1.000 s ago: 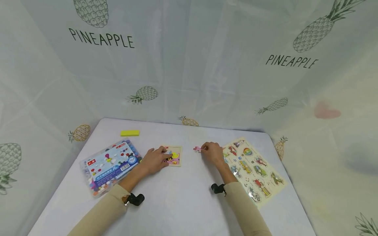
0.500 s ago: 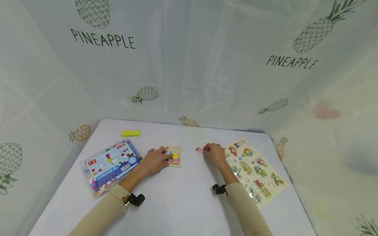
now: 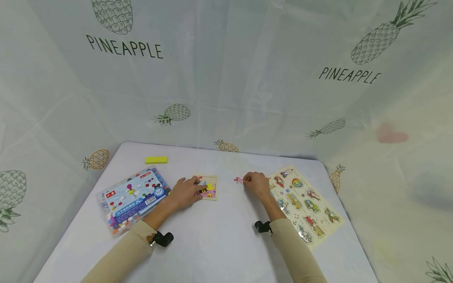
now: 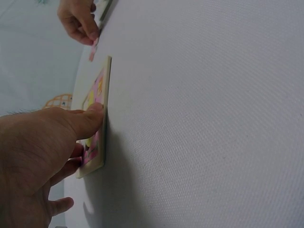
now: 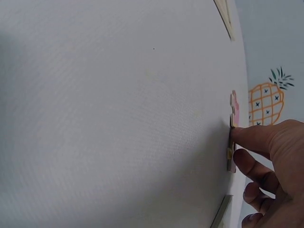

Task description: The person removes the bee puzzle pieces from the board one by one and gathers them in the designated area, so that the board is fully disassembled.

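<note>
A small square jigsaw board (image 3: 212,193) with a yellow and black bee picture lies flat on the table, left of centre. My left hand (image 3: 186,192) rests on its left part, hiding some of the picture. In the left wrist view the thumb (image 4: 90,118) lies across the face of the board, with the other fingers beyond it. To the right of the board, my right hand (image 3: 257,185) pinches a pink jigsaw piece (image 3: 238,180) between thumb and forefinger. The right wrist view shows the pink piece (image 5: 236,111) low at the table surface, partly behind the fingertips.
A clear plastic box (image 3: 136,196) of colourful beads lies at the left. Behind it is a yellow block (image 3: 156,160). A cream puzzle sheet (image 3: 329,228) with vehicle pictures lies at the right, partly under my right forearm. A pineapple-print curtain (image 3: 226,78) hangs behind the table.
My right hand has shifted very slightly to the right with the pink jigsaw piece, then stayed put. The left hand remains on the board.
</note>
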Available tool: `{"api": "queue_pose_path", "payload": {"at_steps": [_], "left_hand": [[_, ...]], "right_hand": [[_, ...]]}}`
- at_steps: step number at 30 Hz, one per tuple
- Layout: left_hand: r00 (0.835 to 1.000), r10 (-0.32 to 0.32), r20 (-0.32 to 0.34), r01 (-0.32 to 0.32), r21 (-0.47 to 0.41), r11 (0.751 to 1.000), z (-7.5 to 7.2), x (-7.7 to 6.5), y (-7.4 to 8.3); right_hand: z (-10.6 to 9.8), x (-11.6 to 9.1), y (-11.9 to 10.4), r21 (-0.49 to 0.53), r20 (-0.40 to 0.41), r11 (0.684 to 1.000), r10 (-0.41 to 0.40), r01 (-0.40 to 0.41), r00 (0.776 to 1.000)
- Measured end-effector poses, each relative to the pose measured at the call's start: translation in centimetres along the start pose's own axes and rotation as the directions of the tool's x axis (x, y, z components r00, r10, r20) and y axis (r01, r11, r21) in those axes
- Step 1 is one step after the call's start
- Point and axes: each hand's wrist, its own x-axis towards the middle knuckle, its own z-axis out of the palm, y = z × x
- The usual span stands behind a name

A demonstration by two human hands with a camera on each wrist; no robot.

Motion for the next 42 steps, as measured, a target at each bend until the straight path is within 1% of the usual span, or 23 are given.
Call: {"api": "queue_pose_path", "payload": {"at_steps": [13, 23, 32, 37, 42], "left_hand": [[1.000, 0.003, -0.005, -0.002, 0.022, 1.000, 0.1, 0.0, -0.2], [0.999, 0.012, -0.039, -0.011, 0.030, 1.000, 0.3, -0.1, -0.3], [1.000, 0.000, -0.026, 0.001, 0.017, 1.000, 0.2, -0.1, -0.3], [1.000, -0.002, -0.031, 0.003, 0.016, 1.000, 0.4, -0.1, -0.3], [0.998, -0.012, -0.054, 0.013, 0.010, 1.000, 0.4, -0.1, -0.3]], "right_hand": [[0.2, -0.1, -0.1, -0.003, -0.004, 1.000, 0.008, -0.008, 1.000], [0.1, -0.1, -0.3, -0.012, -0.006, 1.000, -0.007, 0.007, 1.000], [0.1, -0.1, -0.3, -0.003, -0.019, 1.000, -0.018, 0.018, 1.000], [-0.7, 0.1, -0.1, 0.027, -0.033, 1.000, -0.015, 0.016, 0.999], [-2.1, 0.5, -0.1, 0.103, -0.023, 0.995, -0.002, 0.005, 1.000]]}}
